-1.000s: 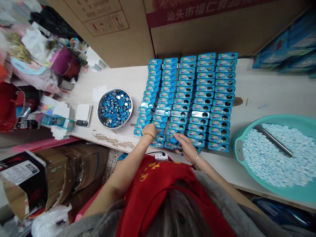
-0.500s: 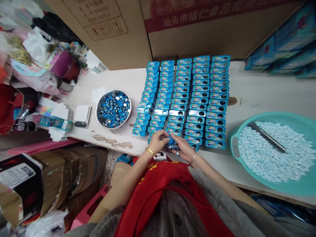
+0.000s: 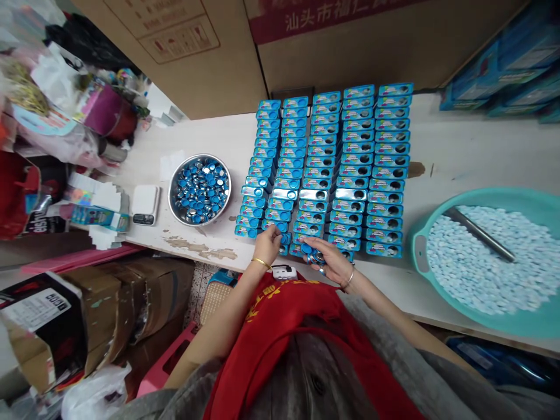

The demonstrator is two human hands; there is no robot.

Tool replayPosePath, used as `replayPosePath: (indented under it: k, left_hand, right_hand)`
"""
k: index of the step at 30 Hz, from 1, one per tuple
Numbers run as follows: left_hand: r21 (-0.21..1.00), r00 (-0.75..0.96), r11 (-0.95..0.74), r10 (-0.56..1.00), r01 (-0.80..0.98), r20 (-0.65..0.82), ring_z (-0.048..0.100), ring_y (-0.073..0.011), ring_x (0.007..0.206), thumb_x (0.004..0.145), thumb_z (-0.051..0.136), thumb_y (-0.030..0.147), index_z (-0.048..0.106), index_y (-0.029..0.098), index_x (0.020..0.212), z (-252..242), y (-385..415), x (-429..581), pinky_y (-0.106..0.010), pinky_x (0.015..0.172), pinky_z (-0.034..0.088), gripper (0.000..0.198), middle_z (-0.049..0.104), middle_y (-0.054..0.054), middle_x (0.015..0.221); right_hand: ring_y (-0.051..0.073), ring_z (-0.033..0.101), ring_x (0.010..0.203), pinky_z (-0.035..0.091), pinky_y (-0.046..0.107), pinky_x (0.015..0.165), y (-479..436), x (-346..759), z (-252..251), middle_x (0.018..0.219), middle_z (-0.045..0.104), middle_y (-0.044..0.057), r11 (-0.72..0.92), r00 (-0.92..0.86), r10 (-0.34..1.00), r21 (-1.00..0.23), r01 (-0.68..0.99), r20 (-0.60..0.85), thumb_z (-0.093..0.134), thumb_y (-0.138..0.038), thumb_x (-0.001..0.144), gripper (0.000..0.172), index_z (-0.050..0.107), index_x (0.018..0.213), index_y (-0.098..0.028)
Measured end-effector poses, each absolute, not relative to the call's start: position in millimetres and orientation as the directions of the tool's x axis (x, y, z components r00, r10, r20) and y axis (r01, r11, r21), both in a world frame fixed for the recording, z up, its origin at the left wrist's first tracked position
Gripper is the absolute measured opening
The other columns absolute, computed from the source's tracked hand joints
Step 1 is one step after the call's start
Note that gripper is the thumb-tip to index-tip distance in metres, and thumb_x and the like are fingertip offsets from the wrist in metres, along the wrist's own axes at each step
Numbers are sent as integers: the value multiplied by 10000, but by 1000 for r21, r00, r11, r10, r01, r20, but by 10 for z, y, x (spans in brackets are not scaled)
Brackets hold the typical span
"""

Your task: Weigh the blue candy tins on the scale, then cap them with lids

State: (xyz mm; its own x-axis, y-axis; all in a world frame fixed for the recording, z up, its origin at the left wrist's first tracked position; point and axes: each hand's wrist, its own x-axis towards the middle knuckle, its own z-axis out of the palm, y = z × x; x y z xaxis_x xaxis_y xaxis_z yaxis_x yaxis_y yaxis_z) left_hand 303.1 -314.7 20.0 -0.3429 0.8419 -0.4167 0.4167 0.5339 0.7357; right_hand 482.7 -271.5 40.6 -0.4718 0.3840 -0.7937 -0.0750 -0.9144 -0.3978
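Note:
Small blue printed tins (image 3: 321, 160) stand in five columns on the table. The two left columns show blue round caps in their openings, while dark round holes show in most of the other three. My left hand (image 3: 266, 246), a gold bangle at its wrist, is over the near end of the second column with thumb and fingers pinched; what they hold is hidden. Cupped in my right hand (image 3: 331, 263) are several blue and silver caps (image 3: 313, 255), just in front of the third and fourth columns.
A metal bowl (image 3: 171, 201) of similar caps stands left of the tins, beside a small white scale (image 3: 146, 201). On the right is a green basin (image 3: 420, 245) with pale blue tablets and a metal tube (image 3: 483, 233). Large cartons (image 3: 350, 64) line the back.
My left hand has moved away from my right hand, leftward and slightly forward to the second column. My right hand stays near the front with the caps. The view has shifted slightly.

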Motion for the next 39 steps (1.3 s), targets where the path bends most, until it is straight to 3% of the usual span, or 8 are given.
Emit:
replayPosePath:
  k: [4,7,13,22,27,30,35,39]
  left_hand:
    - [671,-319,502,865,546,-387,540,-165,843,753,541,149,559,196,778,294,-3116,3046,-286,814,422,57,556,-33,879]
    - [621,-314,492,870,610,-381,555,-159,853,778,537,184,557,197,820,322,-3124,3013,-271,784,437,49,555,-44,983]
    - [550,-344,546,834,632,-432,541,-102,618,846,414,223,517,176,939,301,-3338,2873,-220,610,441,147,561,-3,772]
    - [319,-308,517,796,794,-522,578,-192,828,766,498,157,573,207,811,438,-3331,3135,-281,714,398,101,622,-49,827]
    - [179,-351,555,711,813,-609,607,-213,833,779,572,278,603,219,842,437,-3229,3143,-292,698,414,92,656,-64,842]
    - [103,-382,592,633,799,-673,624,-231,833,756,615,401,628,199,728,386,-3153,3080,-298,689,434,205,672,-90,808]
    - [36,-398,642,517,766,-758,642,-228,739,660,692,473,638,174,612,242,-3034,2987,-291,665,459,307,652,-99,624]
    - [32,-427,653,530,756,-733,643,-254,791,659,696,466,650,170,652,221,-3072,3006,-315,694,459,300,664,-120,665]
  right_hand:
    - [112,585,539,308,145,310,-2717,4848,406,744,610,4,-907,-432,407,-412,-86,-805,722,-370,689,269,662,898,-210]
    - [117,574,537,305,155,304,-2709,4877,399,721,593,2,-898,-429,430,-426,-111,-795,731,-375,669,278,653,868,-198]
    - [121,567,564,307,156,313,-2667,5005,401,712,578,6,-885,-438,461,-439,-156,-772,721,-374,674,280,655,873,-188]
    - [128,559,548,308,168,313,-2746,5087,399,693,582,15,-879,-417,471,-455,-145,-777,732,-355,651,284,647,855,-175]
    - [114,534,503,297,164,309,-2787,5055,458,646,560,-4,-878,-421,470,-461,-129,-776,733,-355,653,276,625,839,-183]
    - [114,530,491,297,166,308,-2796,5046,465,635,555,-9,-877,-421,470,-464,-125,-776,730,-364,655,280,620,842,-186]
    - [125,553,529,294,168,311,-2805,5049,440,648,554,-8,-879,-420,467,-460,-126,-778,732,-370,649,279,614,829,-192]
    - [128,553,532,293,168,311,-2802,5044,451,646,561,0,-875,-424,473,-466,-127,-772,733,-370,640,286,613,826,-188]
